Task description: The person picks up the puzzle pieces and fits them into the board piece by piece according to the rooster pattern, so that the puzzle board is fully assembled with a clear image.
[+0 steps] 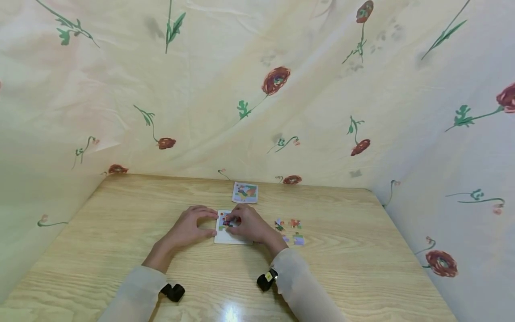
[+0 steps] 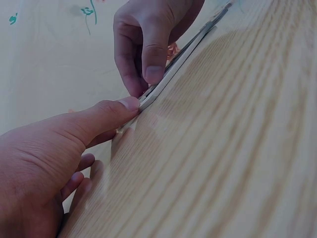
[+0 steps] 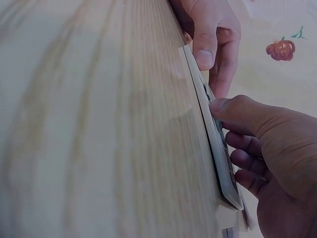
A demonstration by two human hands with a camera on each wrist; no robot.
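Note:
A white-bordered puzzle board (image 1: 224,239) lies flat on the wooden table, its upper left part filled with a colourful picture (image 1: 225,219). My left hand (image 1: 189,230) touches the board's left edge, thumb and forefinger spread apart; in the left wrist view the left thumb (image 2: 106,116) rests at a corner. Over the board, my right hand (image 1: 250,225) pinches a puzzle piece against the surface between thumb and fingers. That piece is mostly hidden by the fingers. In the right wrist view the right thumb (image 3: 242,111) lies over the board's rim (image 3: 210,139).
Several loose puzzle pieces (image 1: 295,223) lie right of the board, some partly behind my right wrist. A square picture card (image 1: 245,192) lies beyond the board, near the table's (image 1: 342,264) back edge. Flower-patterned cloth (image 1: 217,89) stands behind and at both sides.

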